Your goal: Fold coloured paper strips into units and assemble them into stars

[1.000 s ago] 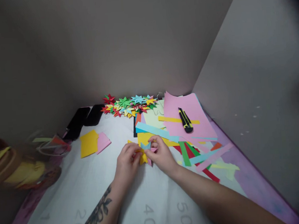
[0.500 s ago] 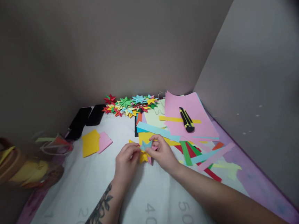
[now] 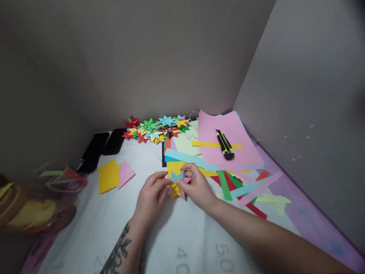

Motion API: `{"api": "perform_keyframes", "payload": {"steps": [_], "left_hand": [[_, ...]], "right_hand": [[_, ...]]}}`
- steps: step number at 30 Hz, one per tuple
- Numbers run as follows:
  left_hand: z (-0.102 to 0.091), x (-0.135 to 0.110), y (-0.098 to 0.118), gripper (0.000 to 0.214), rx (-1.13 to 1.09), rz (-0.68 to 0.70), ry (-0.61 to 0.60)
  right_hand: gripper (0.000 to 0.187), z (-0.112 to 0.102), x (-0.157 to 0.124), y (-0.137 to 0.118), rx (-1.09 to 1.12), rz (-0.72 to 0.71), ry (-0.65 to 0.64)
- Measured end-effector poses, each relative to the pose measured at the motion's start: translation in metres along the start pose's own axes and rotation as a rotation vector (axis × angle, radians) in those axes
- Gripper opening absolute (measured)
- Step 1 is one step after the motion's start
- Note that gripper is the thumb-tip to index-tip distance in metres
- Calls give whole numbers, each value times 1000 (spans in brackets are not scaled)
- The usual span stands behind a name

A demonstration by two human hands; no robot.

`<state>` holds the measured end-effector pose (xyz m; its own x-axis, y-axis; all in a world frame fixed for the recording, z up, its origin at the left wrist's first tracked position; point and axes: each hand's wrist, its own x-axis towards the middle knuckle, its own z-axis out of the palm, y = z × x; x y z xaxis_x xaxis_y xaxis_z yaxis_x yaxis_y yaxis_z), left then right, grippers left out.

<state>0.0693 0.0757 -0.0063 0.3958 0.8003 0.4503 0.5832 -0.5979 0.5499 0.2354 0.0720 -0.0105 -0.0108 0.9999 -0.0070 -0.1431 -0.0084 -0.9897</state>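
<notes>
Between my two hands is a folded paper star (image 3: 177,177) with blue, yellow and pink points. My left hand (image 3: 153,195) grips its left side, thumb and fingers closed together. On the other side, my right hand (image 3: 198,187) pinches the star near a blue and a pink point. Fingertips of both hands cover part of the star. Just behind it lies yellow paper (image 3: 190,168), and to the left are a yellow square (image 3: 108,176) and a pink square (image 3: 125,174) of paper.
Finished paper stars (image 3: 151,126) are heaped against the wall. A box cutter (image 3: 224,144) lies on pink sheets (image 3: 209,130). Coloured paper strips (image 3: 224,185) are scattered at the right. Two dark phone-like objects (image 3: 114,141) and a brown-and-yellow item (image 3: 32,212) are at the left.
My left hand's fingers have shifted slightly on the star's left side. The right hand keeps its pinch. The whole view has moved a little.
</notes>
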Motion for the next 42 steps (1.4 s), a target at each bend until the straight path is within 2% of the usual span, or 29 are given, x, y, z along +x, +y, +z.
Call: {"api": "perform_keyframes", "payload": {"steps": [5, 11, 17, 24, 29, 32, 39, 42], "left_hand": [[-2, 1, 0, 19, 4, -3, 32], [-4, 3, 2, 17, 39, -19, -40], [-8, 7, 7, 10, -94, -103, -88], [0, 5, 4, 6, -139, -217, 3], [0, 5, 2, 16, -174, -81, 29], [-1, 5, 4, 20, -178, -67, 48], [3, 7, 7, 14, -290, -252, 82], [3, 8, 7, 13, -328, -282, 94]], "right_hand": [[27, 0, -1, 0, 7, 13, -16], [27, 1, -1, -3, -20, 11, -5], [25, 0, -2, -3, -56, 0, -11], [23, 2, -4, 3, -95, -25, -40], [23, 2, -3, 2, -77, -8, -23], [24, 1, -2, 2, -67, 4, -24], [25, 0, -1, 6, -52, -8, -27], [25, 0, 0, 7, -45, -11, -37]]}}
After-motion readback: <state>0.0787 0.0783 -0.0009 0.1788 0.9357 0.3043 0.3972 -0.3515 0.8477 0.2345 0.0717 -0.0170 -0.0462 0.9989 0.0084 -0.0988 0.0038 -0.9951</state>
